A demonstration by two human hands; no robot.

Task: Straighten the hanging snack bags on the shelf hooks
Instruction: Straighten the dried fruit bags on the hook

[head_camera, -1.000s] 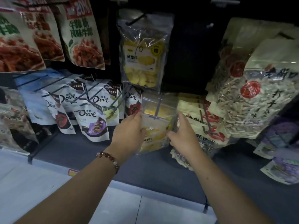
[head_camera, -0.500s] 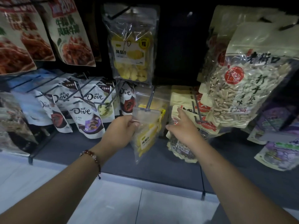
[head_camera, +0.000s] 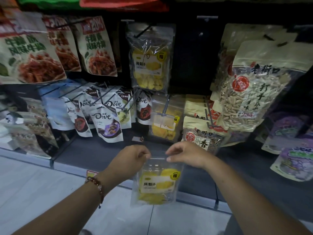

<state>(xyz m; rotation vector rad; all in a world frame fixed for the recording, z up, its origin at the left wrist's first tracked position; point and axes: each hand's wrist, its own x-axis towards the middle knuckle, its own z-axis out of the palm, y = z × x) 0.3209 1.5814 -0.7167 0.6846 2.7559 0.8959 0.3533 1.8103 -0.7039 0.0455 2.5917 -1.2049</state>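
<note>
The person is holding a clear bag of dried yellow fruit (head_camera: 156, 182) off the rack, out in front of the shelf's lower edge and below the rows of hanging stock. The left hand (head_camera: 131, 157) is pinching the bag's top left corner and the right hand (head_camera: 183, 154) is pinching the top right corner, fingers curled onto the header strip so the bag is hanging flat and label-forward between them. By my reading, the step in hand is squaring up this one bag before it goes onto a peg, most likely the hook (head_camera: 165, 106) straight above, where a matching pack (head_camera: 165, 123) is hanging with its header tilted. The next move is calling for the bag to be lifted, its hang hole lined up with the tip of that hook and slid back level; the clear header is looking thin and slippery, so both pinches are probably needing to stay even or the bag will be swinging askew. The hang hole itself is hard to make out against the transparent film. The Dove pouches (head_camera: 105, 122) to the left are overlapping, so how each one sits on its peg cannot be told. The sunflower seed bag (head_camera: 254, 92) and the purple packs (head_camera: 294, 160) on the right are running out of frame, and the dim, slightly blurred light is hiding the back of the shelf (head_camera: 101, 150).
</note>
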